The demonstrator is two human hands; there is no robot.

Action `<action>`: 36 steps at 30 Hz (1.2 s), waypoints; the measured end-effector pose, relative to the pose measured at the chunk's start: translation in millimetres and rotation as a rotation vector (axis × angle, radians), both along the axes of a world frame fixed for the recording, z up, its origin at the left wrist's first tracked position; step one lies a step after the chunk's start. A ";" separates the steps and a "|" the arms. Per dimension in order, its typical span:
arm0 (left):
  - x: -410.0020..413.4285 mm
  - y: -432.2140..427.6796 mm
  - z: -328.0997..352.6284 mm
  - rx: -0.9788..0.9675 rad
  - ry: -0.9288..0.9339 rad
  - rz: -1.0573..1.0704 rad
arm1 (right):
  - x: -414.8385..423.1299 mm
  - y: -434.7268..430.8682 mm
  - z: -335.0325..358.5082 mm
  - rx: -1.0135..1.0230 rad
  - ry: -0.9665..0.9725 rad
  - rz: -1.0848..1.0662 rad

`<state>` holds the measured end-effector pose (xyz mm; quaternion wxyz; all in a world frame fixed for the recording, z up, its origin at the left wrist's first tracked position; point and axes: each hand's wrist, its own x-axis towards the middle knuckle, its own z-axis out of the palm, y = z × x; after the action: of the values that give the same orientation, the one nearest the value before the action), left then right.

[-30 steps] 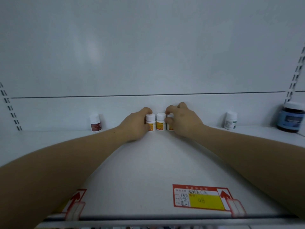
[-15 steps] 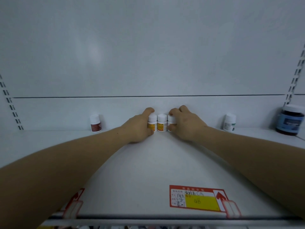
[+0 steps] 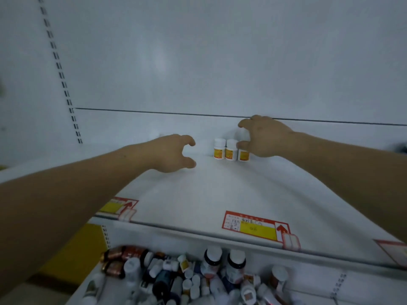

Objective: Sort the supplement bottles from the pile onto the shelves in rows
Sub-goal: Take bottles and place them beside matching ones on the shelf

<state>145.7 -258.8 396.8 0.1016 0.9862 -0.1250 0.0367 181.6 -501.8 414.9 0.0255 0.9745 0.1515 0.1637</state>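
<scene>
1. Head cam, the only view I'm getting: I'm seeing three small white bottles (image 3: 231, 150) w/ orange-yellow labels. They're standing upright, touching side by side in a short row at the back of the upper shelf (image 3: 220, 190), close to the back panel (image 3: 198, 62).
2. R hand (image 3: 264, 137) is hovering at the row's right end. Its thumb is touching the top of the rightmost bottle, and the other fingers are arching well clear above. It isn't reading as a pinch, so I'm judging it spread and holding nothing.
3. L hand (image 3: 174, 154) is sitting low over the shelf, apart from the row's left end w/ bare shelf between. Thumb & fingers are curving in a wide claw w/ nothing in the gap.
4. The pile (image 3: 187, 276) is lying on the lower shelf, below the front edge w/ the red-yellow price tag (image 3: 253, 226), i.e. down and toward me from both hands. Most bottles there are lying on their sides at mixed angles. A pair of dark white-capped bottles (image 3: 212, 258) is standing upright near the middle.
5. My read: the row is looking set, so the next step is prob. a fetch from the pile. L hand is hanging lower and further from the row, so I'm rating it nearer the pile. The row is running left-right, so a new bottle is going in upright at an end, and the left end is facing L hand.
</scene>
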 end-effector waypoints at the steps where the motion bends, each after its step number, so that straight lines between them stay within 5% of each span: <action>1: -10.3 6.7 -0.2 -0.004 0.008 0.020 | -4.7 7.7 0.1 0.000 0.003 0.023; 14: -190.1 130.7 -24.3 -0.065 -0.047 0.121 | -143.1 168.4 -17.5 0.092 -0.003 0.296; 21: -264.5 200.2 -101.5 -0.076 0.168 0.161 | -221.2 246.1 -71.1 0.081 0.033 0.440; 36: -198.6 235.7 -292.5 -0.255 0.565 0.247 | -153.3 250.3 -296.7 0.167 0.594 0.235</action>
<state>-52.9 -23.1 104.4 0.2495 0.9446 0.0341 -0.2107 28.2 -251.5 118.2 -0.1187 0.9542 0.2496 -0.1140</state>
